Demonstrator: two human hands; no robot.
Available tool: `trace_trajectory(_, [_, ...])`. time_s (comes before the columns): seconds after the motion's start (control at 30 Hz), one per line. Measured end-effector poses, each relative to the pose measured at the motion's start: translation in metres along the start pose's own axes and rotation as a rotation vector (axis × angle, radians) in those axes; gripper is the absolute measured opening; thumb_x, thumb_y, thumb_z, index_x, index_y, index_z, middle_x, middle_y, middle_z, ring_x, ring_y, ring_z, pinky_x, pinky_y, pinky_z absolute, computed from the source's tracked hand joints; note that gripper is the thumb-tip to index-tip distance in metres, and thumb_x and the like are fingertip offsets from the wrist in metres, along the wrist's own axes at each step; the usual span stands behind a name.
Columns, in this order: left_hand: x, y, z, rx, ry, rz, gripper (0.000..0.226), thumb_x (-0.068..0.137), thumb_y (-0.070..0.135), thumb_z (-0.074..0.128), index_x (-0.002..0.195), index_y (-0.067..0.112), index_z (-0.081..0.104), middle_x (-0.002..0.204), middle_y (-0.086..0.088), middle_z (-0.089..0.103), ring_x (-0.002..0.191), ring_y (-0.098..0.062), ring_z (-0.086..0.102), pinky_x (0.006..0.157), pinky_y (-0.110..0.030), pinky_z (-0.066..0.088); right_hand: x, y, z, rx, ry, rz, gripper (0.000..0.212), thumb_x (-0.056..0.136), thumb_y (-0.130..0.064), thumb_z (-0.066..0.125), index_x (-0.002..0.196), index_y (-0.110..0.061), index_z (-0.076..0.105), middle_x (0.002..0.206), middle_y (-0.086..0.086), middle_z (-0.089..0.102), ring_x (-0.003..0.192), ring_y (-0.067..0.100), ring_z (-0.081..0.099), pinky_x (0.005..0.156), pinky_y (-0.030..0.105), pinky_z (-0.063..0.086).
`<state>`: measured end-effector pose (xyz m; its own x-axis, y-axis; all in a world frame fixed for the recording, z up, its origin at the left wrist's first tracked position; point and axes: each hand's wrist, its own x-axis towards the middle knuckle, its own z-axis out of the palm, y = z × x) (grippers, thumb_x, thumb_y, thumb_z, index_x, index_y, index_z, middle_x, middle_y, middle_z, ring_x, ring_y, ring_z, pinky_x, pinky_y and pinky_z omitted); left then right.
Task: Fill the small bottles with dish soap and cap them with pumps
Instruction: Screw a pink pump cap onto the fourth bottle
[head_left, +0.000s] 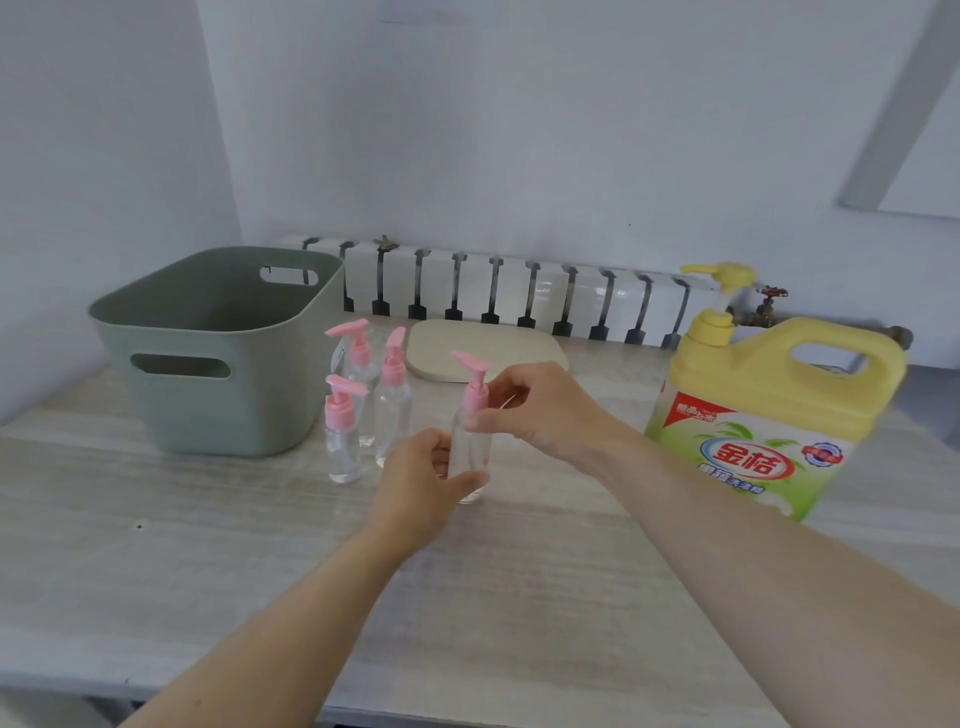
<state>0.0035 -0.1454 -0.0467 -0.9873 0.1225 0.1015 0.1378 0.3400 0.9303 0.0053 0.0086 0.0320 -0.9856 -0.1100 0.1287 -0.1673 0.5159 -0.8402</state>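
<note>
Left hand grips a light, slick clear bottle low down; right hand pinches its pink pump collar.

The left hand and right hand are bare; both forearms, at the frame's lower half, are bare too.

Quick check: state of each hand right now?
Left hand: grips the small clear plastic bottle by its body.
Right hand: pinches that bottle's pink plastic pump cap.
</note>
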Motion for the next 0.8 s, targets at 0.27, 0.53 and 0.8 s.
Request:
trace_trajectory(0.27, [-0.001,0.002,0.001,0.007,0.004,0.009,0.027,0.076,0.017,0.082,0.096,0.012,0.065,0.090,0.003,0.072,0.082,-0.006,0.067,0.064,-0.009,0.049,0.007,-0.003,0.007,0.134,0.108,-0.059,0.028,0.065,-0.020,0.088,0.079,-0.007,0.068,0.075,-0.006,0.070,0.064,0.001,0.060,0.063,0.019,0.051])
trace_trajectory(0.53, [0.000,0.002,0.003,0.016,0.001,0.011,0.027,0.076,0.017,0.082,0.095,0.013,0.064,0.091,0.004,0.071,0.084,-0.008,0.067,0.071,-0.015,0.051,-0.001,0.001,0.008,0.226,0.073,-0.067,0.015,0.070,-0.011,0.083,0.076,-0.013,0.070,0.074,-0.003,0.069,0.068,0.004,0.059,0.066,0.014,0.048])
trace_trajectory(0.8, [0.001,0.002,0.004,0.028,0.011,0.020,0.027,0.075,0.016,0.083,0.095,0.013,0.065,0.089,0.004,0.071,0.083,-0.009,0.068,0.073,-0.019,0.053,-0.002,0.008,0.013,0.239,0.089,0.025,0.015,0.070,-0.023,0.083,0.079,-0.023,0.071,0.079,-0.006,0.071,0.070,-0.003,0.061,0.061,0.004,0.045])
